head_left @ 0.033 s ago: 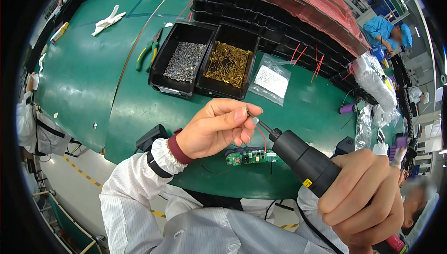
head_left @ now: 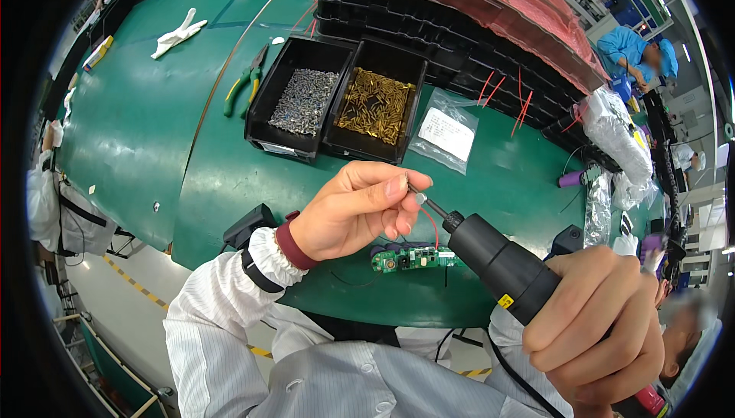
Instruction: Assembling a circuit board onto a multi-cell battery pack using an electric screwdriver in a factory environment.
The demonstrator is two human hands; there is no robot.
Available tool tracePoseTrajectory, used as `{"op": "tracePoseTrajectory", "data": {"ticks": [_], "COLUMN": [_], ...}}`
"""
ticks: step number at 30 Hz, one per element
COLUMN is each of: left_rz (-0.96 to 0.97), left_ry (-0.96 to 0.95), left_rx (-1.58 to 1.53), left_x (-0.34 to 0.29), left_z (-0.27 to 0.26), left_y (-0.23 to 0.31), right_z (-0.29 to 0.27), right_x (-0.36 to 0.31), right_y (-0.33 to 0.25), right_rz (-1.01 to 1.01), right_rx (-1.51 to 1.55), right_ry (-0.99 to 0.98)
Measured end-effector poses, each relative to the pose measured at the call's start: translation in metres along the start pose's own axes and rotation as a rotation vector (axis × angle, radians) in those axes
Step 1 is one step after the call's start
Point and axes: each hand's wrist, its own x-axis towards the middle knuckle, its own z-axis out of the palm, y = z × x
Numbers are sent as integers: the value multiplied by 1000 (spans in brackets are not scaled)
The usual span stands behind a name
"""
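My right hand [head_left: 597,326] is wrapped round a black electric screwdriver [head_left: 501,261], its bit aimed up and left. Thumb and fingers of my left hand [head_left: 356,211] are pinched together at the tip of that bit; what they hold is mostly hidden. A small pale, translucent round piece [head_left: 420,198] shows beside the bit, just below the fingertips. From about there a thin red wire [head_left: 434,223] curves down to a green circuit board [head_left: 406,259], which lies on the bench below my hands, partly covered by the screwdriver.
Beyond my hands stand a black bin of silvery screws [head_left: 305,100] and one of brass-coloured pins [head_left: 375,104]. Green-handled pliers [head_left: 245,93] lie left of them, a labelled plastic bag [head_left: 445,131] right. Stacked black trays [head_left: 459,58] line the back. Another person [head_left: 635,54] sits far right.
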Motion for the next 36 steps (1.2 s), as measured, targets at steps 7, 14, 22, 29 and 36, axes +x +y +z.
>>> {"op": "tracePoseTrajectory", "data": {"ticks": [7, 14, 22, 29, 36], "left_rz": [-9, -11, -21, -12, 45], "left_ry": [-34, -24, 29, 91, 165], "left_rx": [-60, 29, 9, 43, 180], "left_x": [1, 1, 0, -2, 0], "left_z": [-3, -2, 1, 2, 11], "left_y": [0, 0, -1, 1, -1], "right_z": [-1, -12, -14, -10, -11], "right_x": [-1, 0, 4, 3, 5], "right_y": [0, -6, -9, -6, -7], "right_rz": [-3, 58, 97, 89, 67], "right_rx": [-4, 28, -56, -52, -66], "right_ry": [6, -128, -252, -263, -294]}}
